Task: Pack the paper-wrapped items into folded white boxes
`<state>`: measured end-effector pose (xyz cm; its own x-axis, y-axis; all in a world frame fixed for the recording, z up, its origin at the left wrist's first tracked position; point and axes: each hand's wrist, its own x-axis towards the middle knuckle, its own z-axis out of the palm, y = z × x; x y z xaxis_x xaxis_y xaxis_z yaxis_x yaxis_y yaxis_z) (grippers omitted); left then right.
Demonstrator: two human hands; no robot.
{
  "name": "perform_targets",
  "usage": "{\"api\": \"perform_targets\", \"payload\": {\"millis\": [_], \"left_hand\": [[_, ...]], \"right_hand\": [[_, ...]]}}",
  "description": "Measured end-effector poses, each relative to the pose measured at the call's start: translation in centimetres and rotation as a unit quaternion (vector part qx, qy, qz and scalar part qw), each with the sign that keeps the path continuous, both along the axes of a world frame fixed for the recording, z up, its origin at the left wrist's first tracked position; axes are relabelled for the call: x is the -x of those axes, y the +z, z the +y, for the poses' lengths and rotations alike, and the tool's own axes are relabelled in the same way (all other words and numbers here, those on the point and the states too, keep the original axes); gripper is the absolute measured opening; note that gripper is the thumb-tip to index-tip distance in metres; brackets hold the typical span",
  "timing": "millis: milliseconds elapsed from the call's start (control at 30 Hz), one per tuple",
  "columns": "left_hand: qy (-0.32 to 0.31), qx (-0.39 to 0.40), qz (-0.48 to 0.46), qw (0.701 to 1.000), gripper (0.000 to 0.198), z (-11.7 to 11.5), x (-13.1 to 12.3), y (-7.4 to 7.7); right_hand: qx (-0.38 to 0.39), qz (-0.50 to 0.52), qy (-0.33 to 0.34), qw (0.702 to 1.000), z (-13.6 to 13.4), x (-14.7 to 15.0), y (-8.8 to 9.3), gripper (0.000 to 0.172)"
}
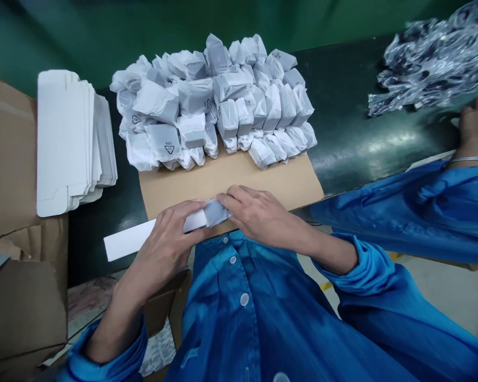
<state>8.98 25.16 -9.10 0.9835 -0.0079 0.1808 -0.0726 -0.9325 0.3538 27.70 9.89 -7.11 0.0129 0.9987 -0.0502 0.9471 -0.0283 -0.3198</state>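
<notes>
A long white box (130, 240) lies slanted at the table's near edge, and my left hand (169, 233) is wrapped round it. At the box's right end is a small item in a frosted plastic bag (215, 212), partly inside the opening as far as I can see. The fingers of my right hand (258, 215) are closed on that bagged item from the right. Just beyond my hands lies a flat brown cardboard sheet (183, 183). Many similar bagged items (195, 98) are piled in rows on its far part, some printed with a recycling mark.
Flat white cartons (66, 143) stand stacked at the left beside a large brown cardboard box (11, 159). Clear-bagged cables (434, 58) are heaped at the far right of the dark table (354, 127). A co-worker's hand (476, 127) and blue sleeve come in at the right.
</notes>
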Motion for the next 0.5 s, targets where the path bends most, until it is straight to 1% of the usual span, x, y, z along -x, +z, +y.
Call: {"api": "perform_targets", "payload": {"millis": [67, 167, 267, 367, 433, 467, 500], "left_hand": [[0.002, -0.018, -0.014, 1.000, 0.030, -0.1, 0.1, -0.2], [-0.004, -0.066, -0.054, 0.996, 0.027, -0.5, 0.2, -0.6], [-0.016, -0.112, -0.090, 0.989, 0.031, -1.0, 0.2, -0.9], [-0.022, -0.139, -0.107, 0.984, 0.032, -1.3, 0.3, -1.1], [-0.021, -0.139, -0.116, 0.983, 0.032, -1.3, 0.4, -1.2], [-0.019, -0.131, -0.120, 0.984, 0.032, -1.2, 0.5, -1.4], [-0.017, -0.116, -0.121, 0.986, 0.034, -1.2, 0.6, -1.5]], "right_hand": [[0.007, -0.011, -0.001, 1.000, 0.4, 0.1, 0.1, 0.029], [0.019, -0.027, -0.016, 0.999, 0.6, 0.7, 0.3, 0.031], [0.025, -0.047, -0.031, 0.998, 0.6, 1.6, 0.5, 0.030], [0.018, -0.066, -0.028, 0.997, 0.8, 2.3, 0.4, 0.029], [0.011, -0.032, -0.032, 0.999, 0.9, 2.4, 0.0, 0.029], [0.003, 0.016, -0.045, 0.999, 1.0, 2.5, -0.4, 0.029], [-0.007, 0.089, -0.065, 0.994, 1.0, 2.5, -0.8, 0.033]]}}
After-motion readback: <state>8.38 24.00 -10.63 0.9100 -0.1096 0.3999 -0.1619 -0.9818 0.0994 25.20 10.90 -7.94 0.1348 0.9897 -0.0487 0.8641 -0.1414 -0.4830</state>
